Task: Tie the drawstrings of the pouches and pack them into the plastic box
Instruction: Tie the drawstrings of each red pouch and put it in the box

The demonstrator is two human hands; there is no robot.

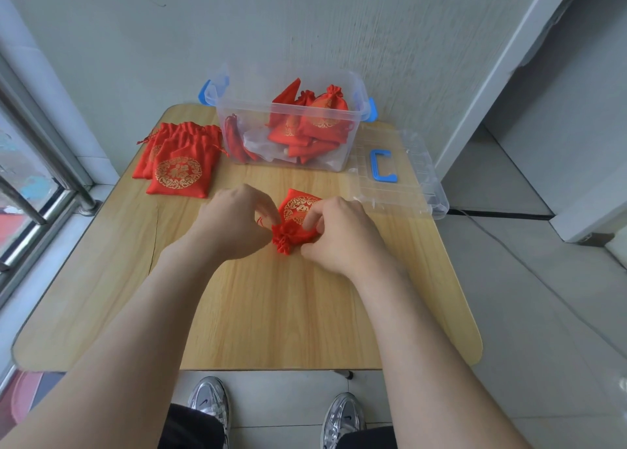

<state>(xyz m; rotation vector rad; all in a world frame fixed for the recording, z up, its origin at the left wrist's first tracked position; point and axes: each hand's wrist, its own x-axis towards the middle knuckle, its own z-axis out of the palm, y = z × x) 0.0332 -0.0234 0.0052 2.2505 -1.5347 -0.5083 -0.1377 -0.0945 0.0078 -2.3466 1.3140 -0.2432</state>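
Centre frame, the pouch (pixel 300 209) lies flat on the table (pixel 271 313). My left hand (pixel 234 223) and right hand (pixel 339 236) each pinch its drawstrings (pixel 260 220) at the gathered neck, for knotting. The plastic box (pixel 258 85) sits open above.

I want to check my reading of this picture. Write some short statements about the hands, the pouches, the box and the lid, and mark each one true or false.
1. The left hand and right hand both pinch at one pouch on the table. True.
2. A stack of flat pouches lies left of the box. True.
3. The box is empty. False: several red pouches lie in it.
4. The lid is closed on the box. False: it lies on the table, right of the box.
5. The lid's handle is blue. True.
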